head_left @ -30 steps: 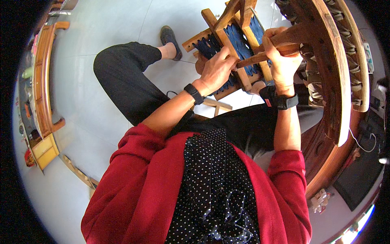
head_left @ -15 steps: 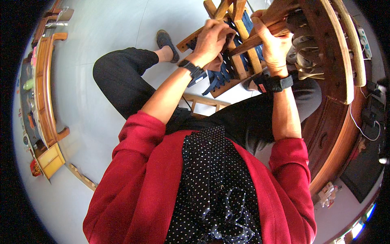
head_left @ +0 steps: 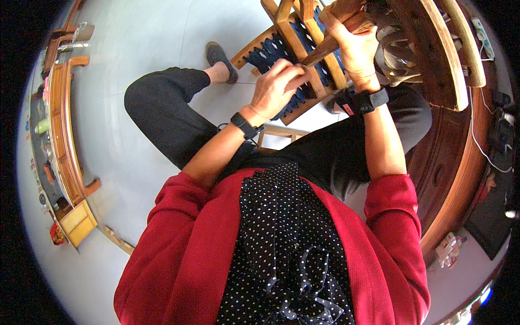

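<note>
My right hand (head_left: pixel 355 51) is wrapped round a brown wooden bar (head_left: pixel 325 47), which slants down and left to a narrow end. At that end, the fingers of my left hand (head_left: pixel 275 89) are pinched together; any cloth inside them is hidden. Right of my right hand is a dark wooden piece with long curved rails (head_left: pixel 447 59), and I cannot see how the bar joins it. Beyond and below my hands stands a light wooden frame (head_left: pixel 295 40) laced with dark blue woven straps (head_left: pixel 271 54).
A low wooden bench (head_left: pixel 273 135) shows between my legs. On the right stands a dark wooden cabinet (head_left: pixel 444 162) with a white cable (head_left: pixel 483 151) beside it. Along the far left is a wooden table (head_left: pixel 67 130) with several small items. My shoe (head_left: pixel 221 60) rests on the pale floor.
My left hand has shifted down and slightly left. The brown cloth at its fingers is no longer visible. My right hand and the bar have moved slightly left.
</note>
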A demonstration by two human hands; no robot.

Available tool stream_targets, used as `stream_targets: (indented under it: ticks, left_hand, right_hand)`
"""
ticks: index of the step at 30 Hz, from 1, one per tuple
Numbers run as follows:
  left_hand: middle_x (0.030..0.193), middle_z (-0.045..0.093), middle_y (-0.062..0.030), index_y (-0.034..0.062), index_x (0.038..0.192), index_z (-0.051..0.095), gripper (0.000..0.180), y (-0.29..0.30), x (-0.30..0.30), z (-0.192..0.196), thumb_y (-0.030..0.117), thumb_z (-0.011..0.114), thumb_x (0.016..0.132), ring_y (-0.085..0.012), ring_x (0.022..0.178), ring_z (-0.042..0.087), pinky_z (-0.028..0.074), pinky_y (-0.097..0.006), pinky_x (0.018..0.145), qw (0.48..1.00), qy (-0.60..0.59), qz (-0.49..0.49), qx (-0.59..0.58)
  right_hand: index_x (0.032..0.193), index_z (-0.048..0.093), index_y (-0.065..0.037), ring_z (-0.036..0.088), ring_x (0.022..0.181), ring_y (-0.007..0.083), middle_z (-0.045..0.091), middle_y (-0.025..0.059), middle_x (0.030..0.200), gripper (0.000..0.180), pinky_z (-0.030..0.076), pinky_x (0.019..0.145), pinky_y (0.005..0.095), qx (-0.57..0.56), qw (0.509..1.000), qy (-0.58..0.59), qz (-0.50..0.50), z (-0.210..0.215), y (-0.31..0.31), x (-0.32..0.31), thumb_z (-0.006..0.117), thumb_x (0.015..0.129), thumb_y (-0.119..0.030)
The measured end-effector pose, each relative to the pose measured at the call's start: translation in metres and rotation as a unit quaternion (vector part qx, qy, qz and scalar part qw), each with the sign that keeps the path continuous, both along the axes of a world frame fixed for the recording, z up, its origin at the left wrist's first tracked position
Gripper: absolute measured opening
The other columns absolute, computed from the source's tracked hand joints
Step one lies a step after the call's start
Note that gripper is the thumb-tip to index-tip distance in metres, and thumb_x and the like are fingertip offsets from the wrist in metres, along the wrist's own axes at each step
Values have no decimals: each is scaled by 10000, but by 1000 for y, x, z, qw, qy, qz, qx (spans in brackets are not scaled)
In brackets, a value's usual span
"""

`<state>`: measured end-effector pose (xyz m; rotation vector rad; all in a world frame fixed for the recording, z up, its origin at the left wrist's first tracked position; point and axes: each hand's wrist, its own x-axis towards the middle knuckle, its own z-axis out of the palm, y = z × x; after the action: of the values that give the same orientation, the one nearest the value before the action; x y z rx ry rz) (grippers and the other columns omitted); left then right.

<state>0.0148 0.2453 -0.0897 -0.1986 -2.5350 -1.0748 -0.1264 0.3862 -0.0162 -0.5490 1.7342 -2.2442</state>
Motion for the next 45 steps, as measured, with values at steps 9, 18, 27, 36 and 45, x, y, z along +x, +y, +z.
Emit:
stream_targets:
  ticks: [9,18,27,36,45]
  left_hand:
    - [1012,571,-95,131,1273,618,503,15,8,-20,-31,687,801,-314,913,650,561,-401,759,992,-92,25,-78]
    - [1008,615,-86,104,1181,670,392,16,2,-10,19,720,801,-300,911,660,566,-385,769,1000,7,-15,3]
    - [950,544,-82,144,1269,629,506,-4,23,-22,43,718,782,-306,860,645,556,-413,704,993,-116,28,-26]
    - [906,542,-89,120,1202,638,410,12,1,-31,45,689,802,-292,842,645,553,-421,670,994,-42,44,-94]
    - [929,596,-128,84,1073,641,267,-32,48,-37,68,697,812,-368,825,645,526,-454,696,988,-122,70,-61]
  right_hand:
    - [1230,627,-48,657,999,224,678,92,1094,461,531,862,365,61,977,200,-49,-9,-9,-3,783,853,-263]
    - [1200,634,-55,644,985,196,672,68,1079,426,524,855,349,29,994,108,7,-8,-3,-1,780,856,-260]
    - [1170,640,-62,632,970,168,666,45,1064,392,517,848,333,19,995,91,22,-4,3,3,778,859,-256]
    - [1140,647,-69,620,956,140,660,21,1049,357,510,841,317,19,995,91,32,-3,-3,4,775,862,-253]
    - [1110,653,-76,608,941,113,654,-3,1034,323,503,834,301,15,995,94,40,0,-1,1,773,866,-249]
